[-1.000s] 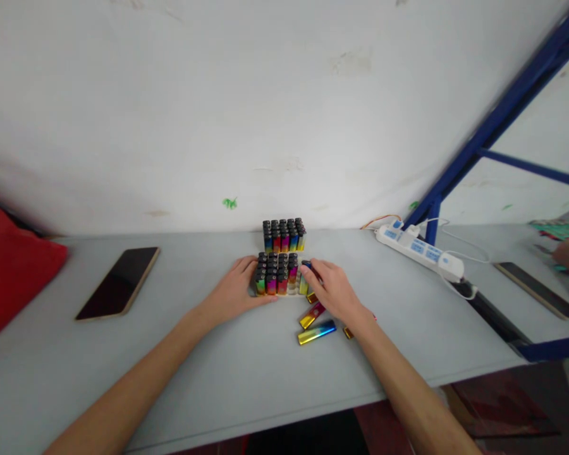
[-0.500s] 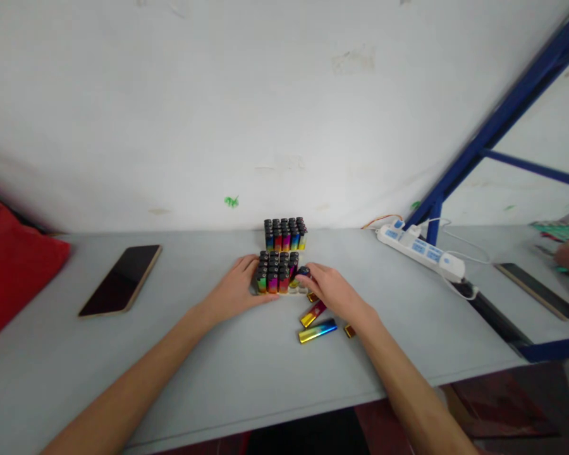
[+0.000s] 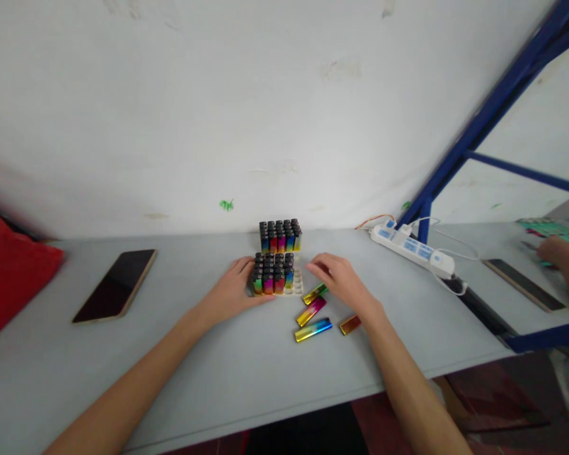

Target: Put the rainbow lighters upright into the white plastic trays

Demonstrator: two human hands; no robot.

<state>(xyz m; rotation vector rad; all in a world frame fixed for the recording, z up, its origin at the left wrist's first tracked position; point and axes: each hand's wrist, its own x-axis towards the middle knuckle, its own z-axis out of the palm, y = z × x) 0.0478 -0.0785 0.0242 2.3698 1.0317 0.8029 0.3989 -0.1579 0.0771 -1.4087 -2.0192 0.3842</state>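
My left hand (image 3: 232,289) grips the left side of a pale tray (image 3: 298,285), its thumb along the front edge. Several lighters (image 3: 268,282) with black tops and shiny coloured bodies stand upright in the tray, and sockets at its right side are bare. To the right of the tray hovers my right hand (image 3: 339,281), fingers bent and apart, with nothing visible in them. Loose on the table below it lie a green-gold lighter body (image 3: 315,293), a pink-gold one (image 3: 311,311), a blue-gold one (image 3: 313,330) and an orange one (image 3: 349,324) partly behind my wrist.
A second block of upright lighters (image 3: 280,237) stands behind the tray near the wall. On the left are a phone (image 3: 116,285) and a red cloth item (image 3: 16,265). A white power strip (image 3: 412,248), a blue metal frame (image 3: 469,136) and another person's hand (image 3: 562,253) are on the right.
My right hand has let go of a lighter, which now stands in the tray's front row, and has moved slightly right. The left hand keeps its place on the tray. The view has shifted slightly.
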